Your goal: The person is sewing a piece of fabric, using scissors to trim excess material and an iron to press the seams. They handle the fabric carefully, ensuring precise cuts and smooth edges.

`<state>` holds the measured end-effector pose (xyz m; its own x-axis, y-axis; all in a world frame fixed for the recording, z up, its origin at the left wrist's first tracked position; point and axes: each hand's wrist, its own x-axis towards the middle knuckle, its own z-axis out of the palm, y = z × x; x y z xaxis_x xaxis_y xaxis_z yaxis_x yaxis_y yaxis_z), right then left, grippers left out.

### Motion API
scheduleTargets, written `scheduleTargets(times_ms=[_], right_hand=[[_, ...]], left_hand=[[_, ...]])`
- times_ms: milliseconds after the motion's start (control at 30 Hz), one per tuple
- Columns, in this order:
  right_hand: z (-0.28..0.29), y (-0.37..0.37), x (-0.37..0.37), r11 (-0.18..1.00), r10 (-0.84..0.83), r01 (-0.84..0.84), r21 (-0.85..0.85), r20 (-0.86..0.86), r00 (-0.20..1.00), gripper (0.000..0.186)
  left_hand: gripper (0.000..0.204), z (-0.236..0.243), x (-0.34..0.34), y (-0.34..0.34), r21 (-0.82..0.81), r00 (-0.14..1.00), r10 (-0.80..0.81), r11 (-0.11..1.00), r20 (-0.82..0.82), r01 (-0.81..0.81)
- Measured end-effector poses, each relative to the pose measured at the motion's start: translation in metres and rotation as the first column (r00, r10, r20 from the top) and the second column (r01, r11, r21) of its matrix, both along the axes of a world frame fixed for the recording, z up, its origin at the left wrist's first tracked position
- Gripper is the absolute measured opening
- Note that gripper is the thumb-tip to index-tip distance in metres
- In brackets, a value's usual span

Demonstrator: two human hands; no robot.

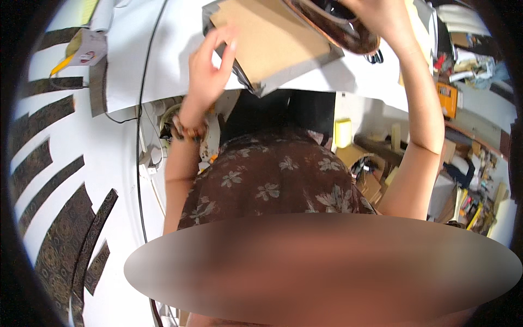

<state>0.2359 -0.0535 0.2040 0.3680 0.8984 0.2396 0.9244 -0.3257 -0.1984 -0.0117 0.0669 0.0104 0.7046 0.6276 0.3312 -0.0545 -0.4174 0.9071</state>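
A tan board with grey fabric-like edging lies at a slant on the white tabletop, its near corner at the front edge. My left hand, slightly blurred, is over the board's left side with thumb and fingers apart; I see nothing in it. At the board's upper right, my right hand grips a glossy dark brown rounded object with a black part inside. The frame's top cuts this object off, so its kind is unclear. Some of the right fingers are hidden.
Dark patterned fabric strips lie on a white surface at left. A black cable crosses the table's left part. A white packet with a yellow tool stands far left. Cluttered boxes and an orange package are at right.
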Motion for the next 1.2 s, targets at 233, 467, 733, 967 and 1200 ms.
scheduleTargets(times_ms=[233,467,733,967,1200], right_hand=[[0.062,0.16,0.073,0.796,0.583,-0.583,0.162,0.053,0.811,0.046],[-0.013,0.33,0.13,0.732,0.68,-0.68,-0.035,-0.013,0.733,0.026],[-0.046,0.357,0.145,0.844,0.52,-0.512,-0.16,0.479,0.707,0.035],[-0.069,0.226,0.09,0.856,0.41,-0.426,0.294,0.117,0.905,0.027],[-0.178,0.137,0.092,0.764,0.6,-0.637,-0.105,-0.248,0.761,0.058]], left_hand=[[0.034,-0.047,-0.062,-0.075,-0.691,0.998,0.059,0.722,0.028,-0.023],[0.024,-0.08,-0.042,-0.123,-0.824,0.909,-0.347,0.429,0.229,0.371],[0.025,-0.072,-0.012,-0.136,-0.863,0.956,-0.121,0.412,0.267,0.293],[0.026,-0.074,-0.003,-0.146,-0.891,0.99,0.008,0.437,0.139,0.121],[0.03,-0.022,0.004,-0.143,-0.861,0.985,0.135,0.509,0.106,0.023]])
